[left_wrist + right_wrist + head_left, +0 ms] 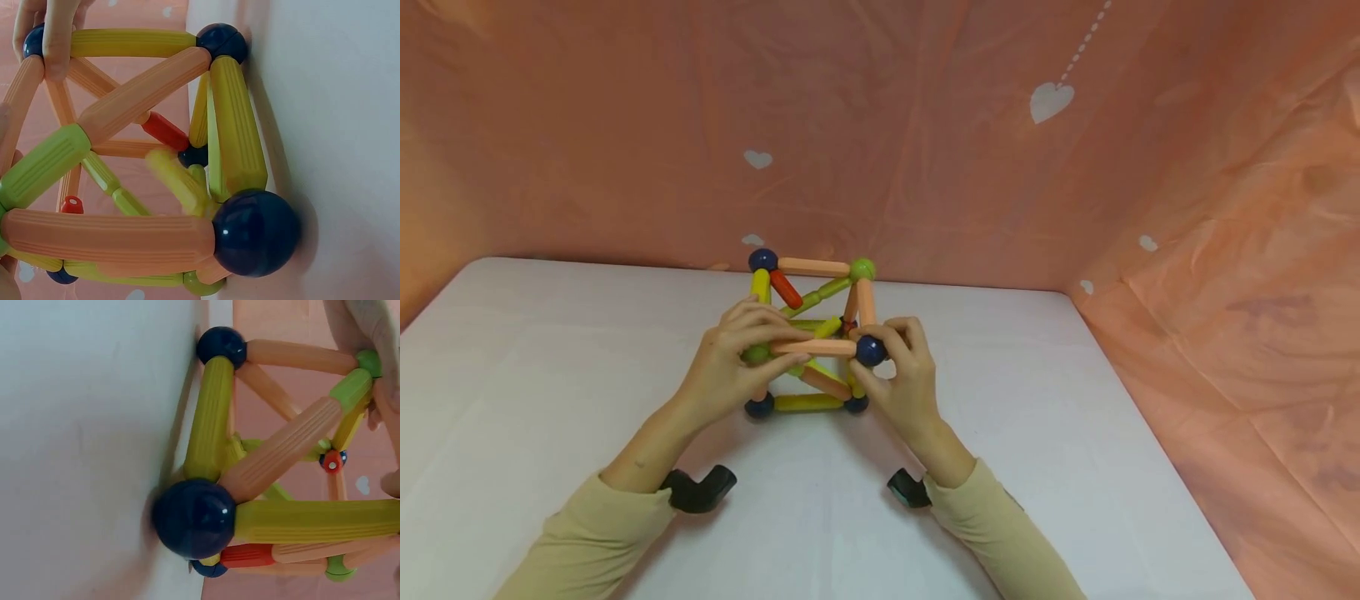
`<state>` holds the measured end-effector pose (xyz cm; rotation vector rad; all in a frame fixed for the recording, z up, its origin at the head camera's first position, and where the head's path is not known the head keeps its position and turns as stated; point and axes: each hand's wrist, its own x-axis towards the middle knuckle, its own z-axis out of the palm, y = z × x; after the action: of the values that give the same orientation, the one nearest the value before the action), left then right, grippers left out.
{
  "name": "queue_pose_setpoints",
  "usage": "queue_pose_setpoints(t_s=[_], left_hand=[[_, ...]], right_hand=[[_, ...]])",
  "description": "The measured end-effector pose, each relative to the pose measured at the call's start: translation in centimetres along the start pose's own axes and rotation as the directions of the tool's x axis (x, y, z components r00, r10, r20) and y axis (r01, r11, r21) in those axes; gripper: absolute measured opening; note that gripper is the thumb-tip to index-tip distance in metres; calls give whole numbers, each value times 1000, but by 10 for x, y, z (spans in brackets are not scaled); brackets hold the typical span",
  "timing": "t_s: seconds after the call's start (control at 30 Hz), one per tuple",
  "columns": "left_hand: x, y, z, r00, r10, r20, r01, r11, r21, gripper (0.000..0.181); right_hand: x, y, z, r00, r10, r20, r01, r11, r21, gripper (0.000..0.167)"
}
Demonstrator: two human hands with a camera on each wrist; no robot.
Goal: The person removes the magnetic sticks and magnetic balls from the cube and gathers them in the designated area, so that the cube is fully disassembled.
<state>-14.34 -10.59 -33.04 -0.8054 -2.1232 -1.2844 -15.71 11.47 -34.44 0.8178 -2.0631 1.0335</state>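
The orange rod (820, 348) is lying along the six o'clock top edge of the ball-and-rod frame (808, 403), its long axis running from nine to three o'clock, the latter end meeting a dark blue ball (870, 351). The left hand (730, 354) is pinching the rod towards nine o'clock; the right hand's (907, 379) thumb and forefinger are clamping the ball.

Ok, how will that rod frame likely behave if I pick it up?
The frame is probably light, being mostly gaps. It may stay fairly stiff, as diagonal rods brace its sides. Hard tugs could pop it apart, since rods just meet the balls end-on.
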Motion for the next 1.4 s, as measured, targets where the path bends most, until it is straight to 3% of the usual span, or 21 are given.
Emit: queue_pose_setpoints(t_s=[0.5, 0.63, 0.73, 0.87, 1.07, 1.13, 1.23, 1.4], left_hand=[[1, 0, 0, 1000, 0, 28, 1, 1000, -21, 31], [0, -1, -3, 999, -39, 24, 39, 999, -21, 30], [-2, -3, -6, 998, -64, 15, 65, 998, -25, 29], [-3, -5, -7, 998, -56, 11, 56, 998, -12, 30], [-3, -6, -7, 999, -35, 9, 34, 999, 37, 30], [-4, -6, -8, 1000, -30, 8, 29, 998, 57, 31], [-7, -5, -12, 1000, -23, -2, 23, 995, 95, 34], [-12, -2, -25, 999, -35, -26, 39, 987, 154, 45]], right_hand=[[-6, -2, 0, 999, 45, -3, -43, 974, 223, 24], [-3, -1, -5, 989, 132, -68, -105, 946, 306, 20], [1, 3, -13, 969, 236, -67, -199, 916, 348, 20], [5, 11, -19, 935, 348, 70, -348, 861, 370, 33], [6, 22, -18, 854, 445, 270, -520, 714, 469, 56], [6, 27, -17, 832, 464, 303, -554, 682, 477, 59], [6, 38, -15, 811, 494, 312, -584, 677, 448, 64], [5, 57, -14, 805, 526, 275, -593, 721, 358, 56]])
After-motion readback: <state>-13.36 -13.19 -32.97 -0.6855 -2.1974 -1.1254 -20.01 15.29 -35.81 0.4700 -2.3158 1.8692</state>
